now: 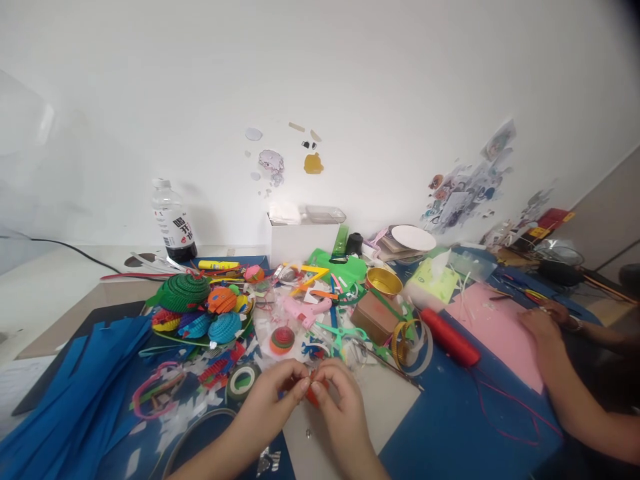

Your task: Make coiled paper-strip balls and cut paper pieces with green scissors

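My left hand point(278, 392) and my right hand point(343, 404) meet above a grey board point(395, 400). Both are closed, thumbs and forefingers pinching a small orange-red piece point(313, 396); the fingers cover much of it, so its kind is unclear. Just beyond them lie mint-green scissors point(341, 335) and a small red, green and orange domed piece point(282, 340). Beside my left hand is a roll of dark green tape point(242, 381). A pink glue gun point(307, 309) rests farther back among paper scraps.
Ridged paper turtle shapes point(186, 292) sit on a plate at the left, near blue paper strips point(85, 373). To the right are a brown box point(375, 317), a red thread spool point(450, 338) and pink paper point(493, 327). Another person's arm point(565, 393) rests there. A bottle point(173, 223) stands behind.
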`<action>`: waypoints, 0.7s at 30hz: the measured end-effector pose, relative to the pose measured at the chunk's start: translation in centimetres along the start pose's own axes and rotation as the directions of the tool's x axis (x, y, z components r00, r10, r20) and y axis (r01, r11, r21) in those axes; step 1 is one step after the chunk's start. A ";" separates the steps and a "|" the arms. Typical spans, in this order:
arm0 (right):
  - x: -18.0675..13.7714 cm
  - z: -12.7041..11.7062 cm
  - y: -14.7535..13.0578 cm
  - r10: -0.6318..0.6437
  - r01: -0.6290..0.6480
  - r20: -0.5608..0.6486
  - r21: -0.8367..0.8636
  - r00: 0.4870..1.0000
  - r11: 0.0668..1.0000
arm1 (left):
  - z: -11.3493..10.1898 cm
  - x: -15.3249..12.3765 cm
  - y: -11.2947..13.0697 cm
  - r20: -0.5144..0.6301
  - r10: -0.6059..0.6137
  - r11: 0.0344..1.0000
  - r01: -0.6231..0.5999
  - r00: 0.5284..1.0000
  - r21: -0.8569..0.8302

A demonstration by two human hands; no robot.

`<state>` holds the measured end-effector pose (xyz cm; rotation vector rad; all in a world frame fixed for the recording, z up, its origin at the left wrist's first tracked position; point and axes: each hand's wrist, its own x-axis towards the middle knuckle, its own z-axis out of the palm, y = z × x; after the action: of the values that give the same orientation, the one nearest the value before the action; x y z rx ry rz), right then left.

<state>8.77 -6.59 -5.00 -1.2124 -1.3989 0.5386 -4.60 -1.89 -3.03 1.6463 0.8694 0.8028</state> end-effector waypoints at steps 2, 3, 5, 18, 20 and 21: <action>0.1 -0.1 0.0 0.014 -0.015 0.011 0.035 1.000 0.999 | 0.0 0.1 0.0 0.052 -0.044 0.993 0.050 0.998 -0.111; 0.2 -0.1 -0.1 0.025 -0.027 0.023 0.060 0.999 0.998 | 0.0 0.2 0.0 0.086 -0.064 0.983 0.077 0.994 -0.166; 0.4 -0.2 -0.1 0.050 -0.055 0.046 0.107 0.998 0.993 | -0.1 0.3 0.0 0.138 -0.090 0.959 0.123 0.986 -0.255; 1.1 -0.2 -0.2 0.232 -0.242 0.070 0.284 0.970 0.928 | -2.1 0.9 0.3 -0.069 0.007 0.987 0.004 0.998 0.158; 1.2 -0.1 -0.1 0.252 -0.255 0.051 0.301 0.966 0.919 | -3.2 1.1 0.0 -0.224 0.155 0.919 -0.057 0.962 0.390; 1.3 0.0 -0.1 0.254 -0.253 0.037 0.293 0.967 0.922 | -3.7 1.3 -0.3 -0.270 0.241 0.869 -0.083 0.932 0.489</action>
<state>8.99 -5.48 -4.36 -1.1520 -1.1156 0.8956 -7.12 1.07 -2.43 2.0717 1.2416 1.0617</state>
